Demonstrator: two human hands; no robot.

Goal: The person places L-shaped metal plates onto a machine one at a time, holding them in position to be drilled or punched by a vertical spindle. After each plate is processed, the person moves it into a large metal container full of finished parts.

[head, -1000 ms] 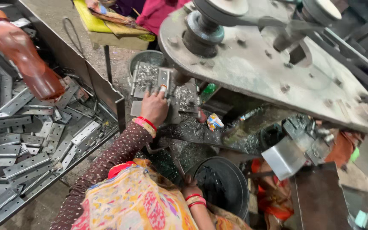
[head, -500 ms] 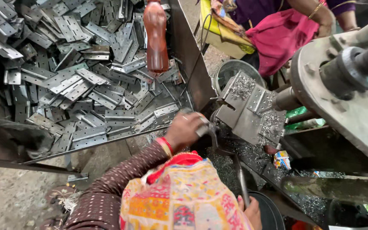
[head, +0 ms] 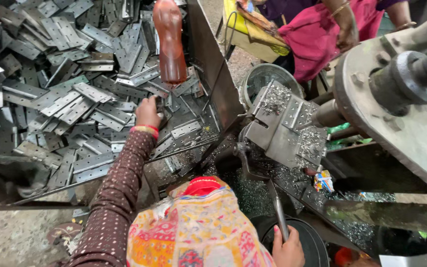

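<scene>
My left hand (head: 148, 111) reaches out to the left into a big heap of flat grey metal plates with holes (head: 75, 89). Its fingers are curled on one plate at the heap's near right edge. The sleeve is brown with dots, and red and yellow bangles sit at the wrist. My right hand (head: 288, 247) is at the bottom of the view, closed round a thin metal lever (head: 277, 207) that slants up toward the press block (head: 285, 123). Shiny metal chips cover that grey block.
An orange-brown plastic bottle (head: 170, 39) stands over the heap. A steel wall (head: 213, 74) divides heap from press. A metal bucket (head: 265, 79) sits behind the block, and another person in pink (head: 332, 24) beyond. A heavy machine wheel (head: 401, 99) fills the right; a black tub (head: 307, 237) sits below.
My left hand left the press block, swung left, and now rests in the plate heap. The view turned left with it. My right hand stays low on the lever.
</scene>
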